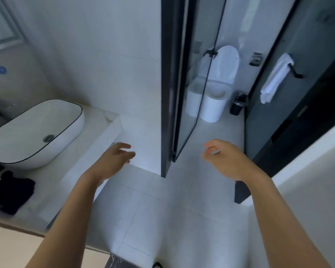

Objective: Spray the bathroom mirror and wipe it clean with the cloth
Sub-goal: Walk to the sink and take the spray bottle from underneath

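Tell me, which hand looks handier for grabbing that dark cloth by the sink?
Probably the left hand. It is empty, with fingers spread, and hangs over the counter edge on the same side as the dark cloth and the sink. The right hand hangs over the floor nearer the glass door.

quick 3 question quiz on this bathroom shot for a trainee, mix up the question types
1. True or false: the left hand holds a spray bottle.
2. Where does the dark cloth lie? A) in the basin B) on the counter beside the basin C) on the floor
3. Fill in: the white towel hangs on a ____ on the glass door.

Key:
1. False; its fingers are spread and hold nothing.
2. B
3. black bar
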